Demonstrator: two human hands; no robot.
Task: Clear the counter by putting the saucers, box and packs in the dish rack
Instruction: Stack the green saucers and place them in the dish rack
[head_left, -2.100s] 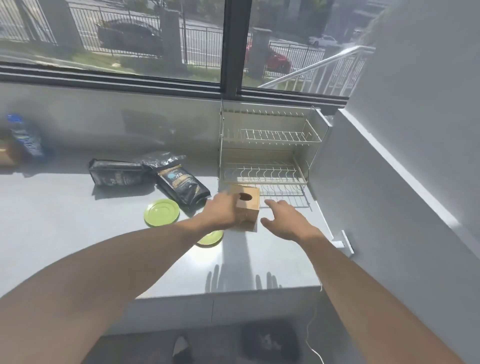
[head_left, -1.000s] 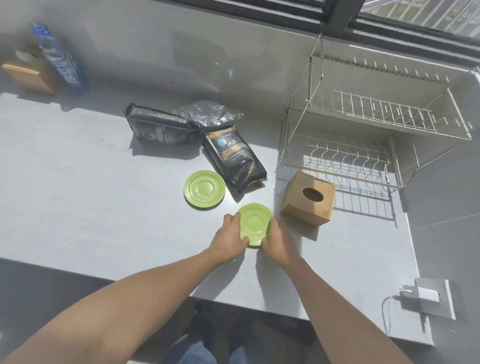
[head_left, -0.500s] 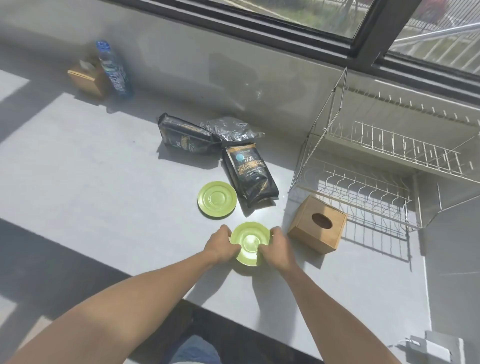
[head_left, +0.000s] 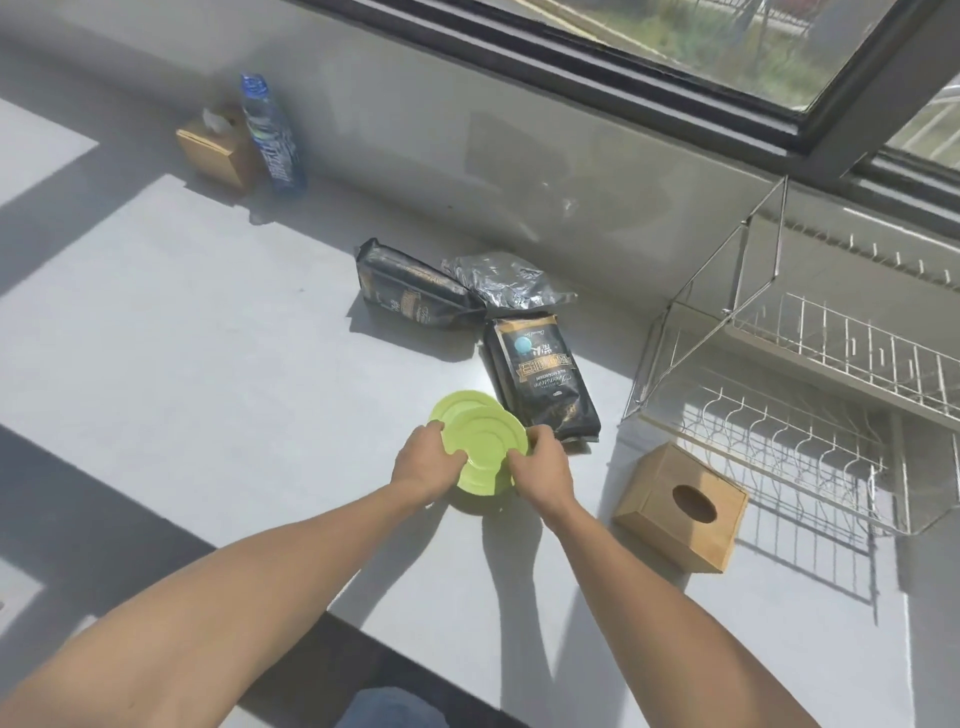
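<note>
Grey counter (head_left: 208, 338), both hands' grip on saucer (head_left: 480, 447) rim

Wooden box (head_left: 680, 512) and pack (head_left: 543, 379) before open dish rack (head_left: 779, 431).

We see a lime-green saucer (head_left: 480, 447) lifted off the counter (head_left: 182, 364), overlapping a second green saucer (head_left: 457, 404) just behind it. Right of them a black pack (head_left: 540, 384) lies flat; a second black pack (head_left: 410, 293) and a crumpled silver pack (head_left: 506, 280) lie farther back. A wooden box (head_left: 680, 514) with an oval hole sits before the wire dish rack (head_left: 810, 395), far right.
</note>
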